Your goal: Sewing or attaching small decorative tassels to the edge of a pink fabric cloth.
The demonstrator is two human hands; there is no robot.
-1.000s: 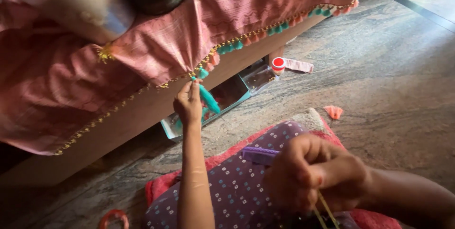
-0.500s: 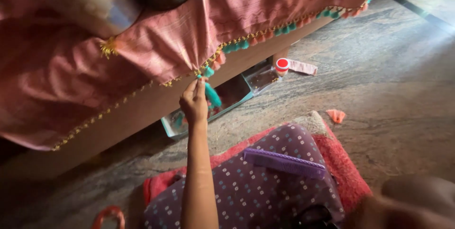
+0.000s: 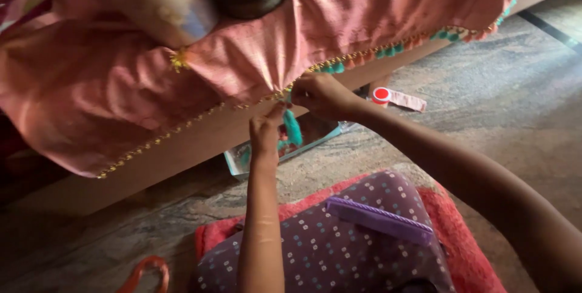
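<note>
- Pink cloth point(image 3: 109, 87) with a gold beaded hem lay draped over a low ledge and filled the upper part of the head view; its edge carried a row of teal and coral tassels point(image 3: 388, 50).
- Grey stone floor point(image 3: 497, 141) spread below the ledge and off to the right.
- Purple dotted fabric point(image 3: 339, 250) covered the person's lap in the foreground, resting on a red mat point(image 3: 467, 238).
- Right hand point(image 3: 324, 96) reached up to the hem from the lower right, its fingers bunched tight against the gold edging; what lay between them could not be made out.
- Left hand point(image 3: 267, 132) rose just beside and below the right one, its fingers pinched on the top of a teal tassel point(image 3: 293, 128), which hung down from the hem between the two hands.
- Clear shallow tray point(image 3: 267, 156) sat on the floor at the foot of the ledge, directly behind the left hand.
- Purple comb point(image 3: 379, 220) lay flat across the lap, well apart from both hands.
- Red-and-white small object point(image 3: 382, 94) rested on the floor near the right wrist.
</note>
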